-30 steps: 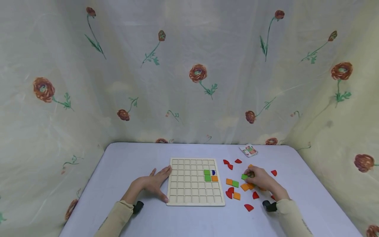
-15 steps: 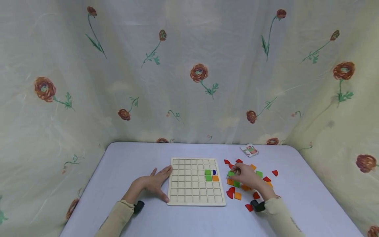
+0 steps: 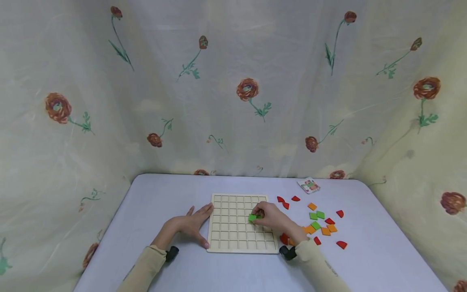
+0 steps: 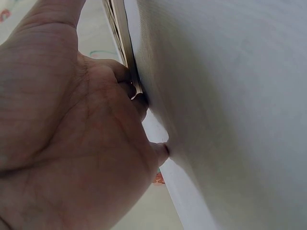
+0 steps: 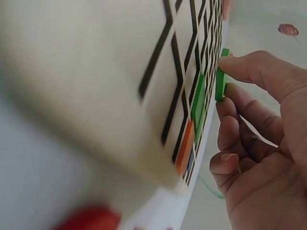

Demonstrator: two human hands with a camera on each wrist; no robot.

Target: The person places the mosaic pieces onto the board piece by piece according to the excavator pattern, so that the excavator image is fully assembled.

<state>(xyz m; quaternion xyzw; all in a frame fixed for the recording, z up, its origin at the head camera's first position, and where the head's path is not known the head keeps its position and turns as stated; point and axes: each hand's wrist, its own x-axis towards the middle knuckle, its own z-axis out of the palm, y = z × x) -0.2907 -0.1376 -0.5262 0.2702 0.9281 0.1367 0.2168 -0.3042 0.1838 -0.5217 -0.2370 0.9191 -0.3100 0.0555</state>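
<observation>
Green square [image 5: 220, 85] pinched, the right hand [image 3: 271, 217] overhangs the gridded board [image 3: 228, 234] the spread left hand [image 3: 191, 226] touches.

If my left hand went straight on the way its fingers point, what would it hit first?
Most likely the grid board: your left hand appears to rest against its left edge, though exact contact is hard to judge.

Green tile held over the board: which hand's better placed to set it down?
Right, likely: the right hand pinches the green tile above the board; the left hand rests at the board's left edge.
</observation>
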